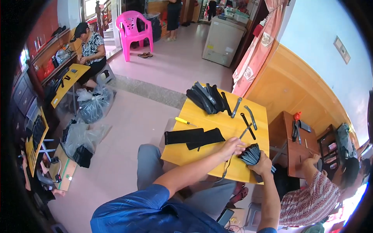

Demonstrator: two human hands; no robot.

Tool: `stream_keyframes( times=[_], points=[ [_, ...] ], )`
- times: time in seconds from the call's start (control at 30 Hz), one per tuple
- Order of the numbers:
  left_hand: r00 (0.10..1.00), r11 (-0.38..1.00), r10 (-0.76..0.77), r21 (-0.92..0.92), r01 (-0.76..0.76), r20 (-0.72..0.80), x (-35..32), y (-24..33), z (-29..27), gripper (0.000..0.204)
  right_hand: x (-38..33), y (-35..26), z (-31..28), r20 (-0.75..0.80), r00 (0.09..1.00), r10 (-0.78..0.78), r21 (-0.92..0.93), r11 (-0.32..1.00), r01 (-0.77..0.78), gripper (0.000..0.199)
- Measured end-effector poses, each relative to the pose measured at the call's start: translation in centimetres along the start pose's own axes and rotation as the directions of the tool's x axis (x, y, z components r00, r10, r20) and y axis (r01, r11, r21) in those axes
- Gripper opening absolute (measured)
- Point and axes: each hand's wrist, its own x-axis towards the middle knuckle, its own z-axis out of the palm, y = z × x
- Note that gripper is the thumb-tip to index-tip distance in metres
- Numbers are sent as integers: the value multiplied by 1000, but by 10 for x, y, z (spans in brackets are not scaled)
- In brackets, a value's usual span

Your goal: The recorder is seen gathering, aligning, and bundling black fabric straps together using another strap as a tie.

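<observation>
My right hand (262, 165) is wrapped round a bundle of dark grey strips (250, 154) at the near right corner of the yellow table (179, 153). Close beside it, my left hand (232, 148) pinches a thin dark strap (245, 131), one end of which points up and away. A thin dark length also hangs below this hand toward the table's near edge. Two flat black fabric bands (182, 136) overlap to the left of my hands. Beyond them lies a yellow-handled pointed tool (182, 120). Several loose dark straps (251, 116) lie beyond my hands.
A pile of black straps (206, 98) covers the table's far side. At right, a person in a patterned top (311, 202) sits by a brown table (289, 136). Another person (93, 50) works at far left, near stuffed plastic bags (95, 103). A pink chair (134, 31) stands farther back.
</observation>
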Motion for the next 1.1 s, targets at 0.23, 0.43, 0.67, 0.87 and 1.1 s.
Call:
stream_keyframes(
  times=[0.23, 0.43, 0.67, 0.87, 1.1],
  points=[
    [987, 896, 158, 420, -143, 0, -55, 46, -7, 16, -57, -1, -46, 37, 986, -163, 954, 298, 14, 81],
    [955, 732, 258, 615, -294, 150, -100, 59, 12, 14, -114, -20, -34, 263, 911, -317, 960, 177, -215, 78],
    [894, 503, 351, 750, -430, 278, -117, 50, 0, 17, -149, -18, -14, 297, 912, -285, 955, 74, -288, 89],
    [900, 496, 155, 756, -428, 407, -129, 42, 5, 19, -154, -14, -16, 241, 904, -354, 970, 132, -206, 87],
    [786, 547, -20, 665, -509, 618, -146, 58, 7, 31, -142, -43, -12, 171, 865, -471, 974, 214, -77, 104]
  ],
)
